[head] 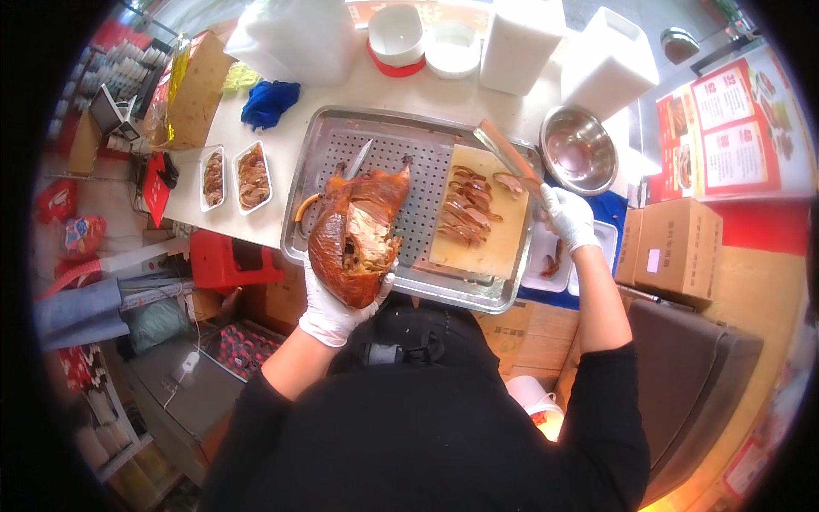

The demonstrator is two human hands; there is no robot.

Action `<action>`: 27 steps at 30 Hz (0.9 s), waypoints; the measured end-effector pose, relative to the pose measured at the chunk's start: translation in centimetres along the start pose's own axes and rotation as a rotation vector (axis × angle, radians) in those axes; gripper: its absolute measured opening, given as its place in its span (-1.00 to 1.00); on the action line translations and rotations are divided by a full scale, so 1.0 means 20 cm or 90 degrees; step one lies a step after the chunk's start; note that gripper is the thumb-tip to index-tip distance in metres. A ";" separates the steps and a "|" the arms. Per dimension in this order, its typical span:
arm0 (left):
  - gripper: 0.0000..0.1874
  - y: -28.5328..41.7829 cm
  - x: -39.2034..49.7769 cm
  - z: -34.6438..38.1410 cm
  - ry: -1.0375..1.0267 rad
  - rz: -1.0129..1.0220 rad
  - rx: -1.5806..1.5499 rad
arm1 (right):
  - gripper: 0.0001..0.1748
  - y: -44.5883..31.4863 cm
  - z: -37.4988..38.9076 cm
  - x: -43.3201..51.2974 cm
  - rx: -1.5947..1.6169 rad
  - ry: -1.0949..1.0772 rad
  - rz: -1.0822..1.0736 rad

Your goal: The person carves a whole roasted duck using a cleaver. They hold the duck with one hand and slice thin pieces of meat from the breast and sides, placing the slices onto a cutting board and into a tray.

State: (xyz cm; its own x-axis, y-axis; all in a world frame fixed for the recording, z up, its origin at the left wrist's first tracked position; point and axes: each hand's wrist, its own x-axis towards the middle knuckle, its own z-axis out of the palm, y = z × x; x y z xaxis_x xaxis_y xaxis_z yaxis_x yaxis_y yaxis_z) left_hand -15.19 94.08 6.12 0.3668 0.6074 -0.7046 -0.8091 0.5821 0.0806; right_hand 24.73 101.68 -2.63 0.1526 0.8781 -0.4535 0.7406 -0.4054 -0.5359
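Observation:
My gloved left hand [339, 313] cups the near end of a roast duck [339, 243], whose breast is partly carved to pale meat. The duck rests over the left side of a perforated metal tray [420, 192]. Just beyond it lies a pointed metal blade [359, 158], partly hidden by the duck. In my gloved right hand [568, 214] is a broad-bladed knife [508, 153], its blade angled up and left over the cutting board's far right corner. On the yellowish cutting board [477, 262], in the tray's right half, lie several skin-on duck slices [468, 205].
Two white trays of sliced meat [253, 178] sit left on the white table [249, 221]. A steel bowl [578, 150] stands beyond my right hand. White bowls [397, 35] and tall white containers [521, 45] line the back. Cardboard boxes [672, 246] stand right; a red stool [221, 262] is left.

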 end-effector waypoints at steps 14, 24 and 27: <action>-0.16 0.00 0.01 -0.03 -0.015 -0.013 0.014 | -0.21 -0.04 0.00 0.00 -0.159 0.076 0.001; -0.16 -0.01 0.01 -0.02 0.010 -0.004 0.033 | -0.31 0.02 0.01 0.05 -0.295 0.060 0.014; -0.18 0.00 0.01 -0.03 -0.016 -0.008 0.038 | -0.32 0.01 0.01 0.03 -0.300 0.074 0.016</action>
State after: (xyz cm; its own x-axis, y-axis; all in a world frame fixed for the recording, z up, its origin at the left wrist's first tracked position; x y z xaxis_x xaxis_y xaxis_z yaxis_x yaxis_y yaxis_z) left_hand -15.35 93.85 5.63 0.3882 0.6133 -0.6879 -0.7759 0.6202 0.1151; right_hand 24.86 102.08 -3.09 0.2263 0.9032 -0.3647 0.9475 -0.2910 -0.1326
